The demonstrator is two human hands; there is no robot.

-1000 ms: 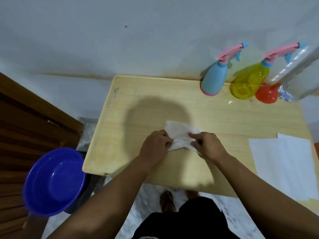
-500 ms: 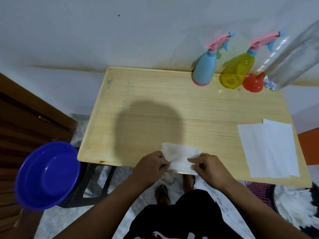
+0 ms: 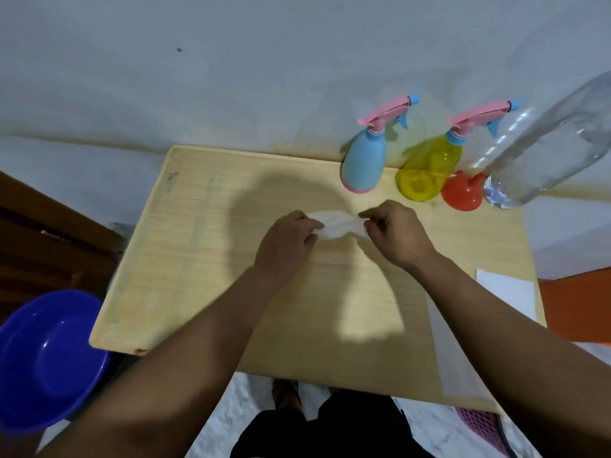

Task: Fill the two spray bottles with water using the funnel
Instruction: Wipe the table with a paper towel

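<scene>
A light blue spray bottle (image 3: 363,160) and a yellow spray bottle (image 3: 429,166), both with pink trigger heads, stand at the back right of the wooden table (image 3: 198,259). An orange-red funnel (image 3: 462,195) sits mouth-down beside the yellow one. A large clear water bottle (image 3: 542,150) stands at the far right. My left hand (image 3: 286,239) and my right hand (image 3: 395,231) each pinch an end of a white tissue (image 3: 337,223) on the table's middle.
More white tissue sheets (image 3: 507,289) lie at the table's right edge, partly under my right forearm. A blue basin (image 3: 46,358) sits low to the left of the table, by dark wooden furniture (image 3: 49,239). The wall runs right behind the bottles.
Both hands have pushed the tissue away from the near edge toward the middle of the table, closer to the bottles. The camera view has shifted too.
</scene>
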